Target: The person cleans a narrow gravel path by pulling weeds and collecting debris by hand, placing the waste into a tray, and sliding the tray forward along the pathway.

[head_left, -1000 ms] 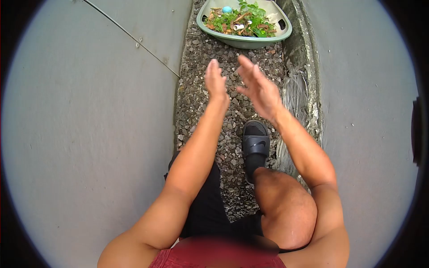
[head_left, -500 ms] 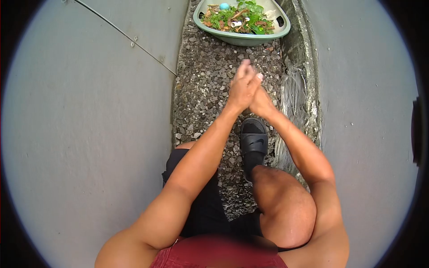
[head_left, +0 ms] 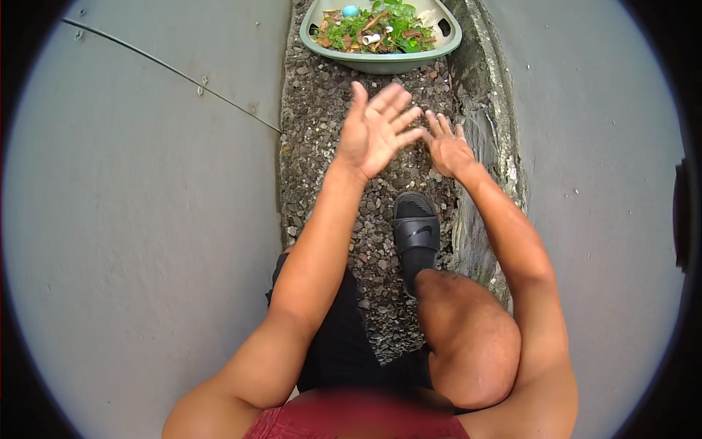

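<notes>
My left hand (head_left: 374, 133) is open over the gravel strip, palm turned up and fingers spread, a little blurred by motion. Close beside it, my right hand (head_left: 447, 148) shows its back, with the fingers stretched out and apart. Neither one holds anything. Beyond both hands a pale green tub (head_left: 380, 61) stands on the gravel (head_left: 322, 139). Inside lie green leaves (head_left: 401, 23), brown dry leaves, a blue ball-like thing (head_left: 350, 12) and a small white tube-shaped piece (head_left: 371, 39).
A low, weathered concrete edge (head_left: 504, 110) borders the gravel on the right. Smooth grey paving (head_left: 161, 241) spreads on the left, and more grey ground (head_left: 599, 278) on the right. A thin dark rod or cable (head_left: 175, 72) slants across the left side. My foot in a black slide sandal (head_left: 418, 233) rests below the hands.
My hands were pressed together and have come apart, the left turning its palm up and the right shifting to the right. The view has moved slightly.
</notes>
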`<state>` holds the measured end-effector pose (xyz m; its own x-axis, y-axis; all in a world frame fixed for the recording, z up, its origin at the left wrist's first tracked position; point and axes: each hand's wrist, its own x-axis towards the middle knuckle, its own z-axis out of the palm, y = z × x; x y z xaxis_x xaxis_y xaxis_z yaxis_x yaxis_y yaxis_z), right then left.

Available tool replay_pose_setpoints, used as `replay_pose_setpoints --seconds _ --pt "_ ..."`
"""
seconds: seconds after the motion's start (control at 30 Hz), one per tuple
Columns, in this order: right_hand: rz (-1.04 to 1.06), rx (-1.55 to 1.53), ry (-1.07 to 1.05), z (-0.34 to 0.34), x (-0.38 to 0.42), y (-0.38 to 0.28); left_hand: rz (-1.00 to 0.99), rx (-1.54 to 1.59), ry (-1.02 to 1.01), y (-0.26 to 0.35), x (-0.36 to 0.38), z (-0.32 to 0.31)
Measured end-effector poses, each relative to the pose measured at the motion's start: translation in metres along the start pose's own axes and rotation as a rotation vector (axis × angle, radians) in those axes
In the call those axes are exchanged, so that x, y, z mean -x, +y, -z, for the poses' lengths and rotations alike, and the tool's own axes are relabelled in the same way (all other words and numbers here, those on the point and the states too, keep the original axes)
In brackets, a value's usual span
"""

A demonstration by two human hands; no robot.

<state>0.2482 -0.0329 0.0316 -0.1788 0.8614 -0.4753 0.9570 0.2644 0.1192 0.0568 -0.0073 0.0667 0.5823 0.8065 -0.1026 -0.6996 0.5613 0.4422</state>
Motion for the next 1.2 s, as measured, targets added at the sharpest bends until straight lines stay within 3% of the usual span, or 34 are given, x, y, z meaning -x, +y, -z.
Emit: replay_pose_setpoints --seconds 0.1,0.13,0.17,0.27,0.3,0.37,0.4,0.43,0.5,0.53,0.57,0.63,0.67,0.7,0.77,0.83,0.87,0.9,0.97,1.0,1.03,1.13,1.17,1.2 --pt "0.062 -0.538 0.737 0.027 0.021 -0.039 -0.114 -0.079 0.285 0.0 -0.002 0.031" --pt "0.221 -0.622 0.873 0.048 0.027 -0.056 -0.054 0.022 0.393 -0.006 -0.003 0.044" --pt "0.382 -0.709 1.009 0.07 0.036 -0.073 0.021 0.031 0.37 -0.016 -0.01 0.064" --pt "0.84 -0.612 1.045 0.095 0.048 -0.103 -0.038 0.03 0.196 -0.045 0.005 0.051" --pt "0.83 -0.654 0.958 0.077 0.027 -0.095 -0.054 0.058 0.129 -0.055 0.009 0.049" --pt "0.796 -0.726 0.777 0.031 -0.02 -0.057 0.108 0.27 -0.102 -0.047 -0.001 0.037" --pt "0.496 -0.871 0.716 0.02 -0.027 -0.049 -0.071 0.209 0.186 -0.042 0.001 0.018" --pt "0.183 -1.003 0.646 0.011 -0.032 -0.04 0.084 0.144 0.051 -0.022 0.009 0.01" --pt "-0.104 -0.786 0.551 -0.011 -0.04 -0.011 -0.099 -0.285 0.204 0.005 0.012 -0.013" --pt "-0.083 -0.555 0.629 -0.017 -0.037 -0.004 -0.214 -0.404 0.17 0.017 0.012 -0.015" --pt "-0.178 -0.938 0.526 -0.021 -0.038 0.002 -0.313 -0.357 0.178 0.025 0.014 -0.019" --pt "-0.363 -1.684 0.256 0.008 -0.026 -0.009 -0.31 -0.268 0.267 0.026 0.018 -0.015" --pt "-0.433 -2.015 0.246 0.01 -0.028 -0.012 -0.271 -0.23 0.244 0.022 0.015 -0.011" --pt "-0.441 -2.245 0.231 0.004 -0.036 -0.012 -0.185 -0.228 0.134 0.017 0.014 -0.014" --pt "-0.261 -2.4 0.085 -0.017 -0.051 -0.004 -0.01 -0.236 -0.085 0.001 0.009 -0.028" --pt "-0.069 -2.499 0.136 -0.014 -0.044 -0.018 0.186 -0.16 -0.33 -0.024 0.013 -0.045" --pt "0.032 -2.548 0.155 -0.013 -0.041 -0.026 0.231 -0.098 -0.327 -0.031 0.013 -0.038" --pt "-0.106 -2.481 0.139 0.038 -0.021 -0.046 0.275 -0.036 -0.322 -0.038 0.013 -0.031" --pt "0.206 -2.607 0.022 0.041 -0.02 -0.051 0.287 0.168 -0.256 -0.032 0.008 -0.009" --pt "0.257 -2.636 0.013 0.053 -0.011 -0.051 -0.048 -0.009 0.23 -0.043 -0.002 -0.007" --pt "0.297 -2.672 0.006 0.062 0.0 -0.052 -0.075 -0.301 0.331 -0.024 -0.003 -0.003" --pt "0.414 -2.734 0.09 0.079 0.01 -0.052 -0.356 -0.134 0.939 -0.011 -0.003 0.057" --pt "0.443 -2.759 0.137 0.084 0.012 -0.05 -0.267 -0.252 1.121 -0.01 0.0 0.062" --pt "0.394 -2.699 0.258 0.085 0.005 -0.042 -0.279 -0.285 1.065 -0.011 0.0 0.047"
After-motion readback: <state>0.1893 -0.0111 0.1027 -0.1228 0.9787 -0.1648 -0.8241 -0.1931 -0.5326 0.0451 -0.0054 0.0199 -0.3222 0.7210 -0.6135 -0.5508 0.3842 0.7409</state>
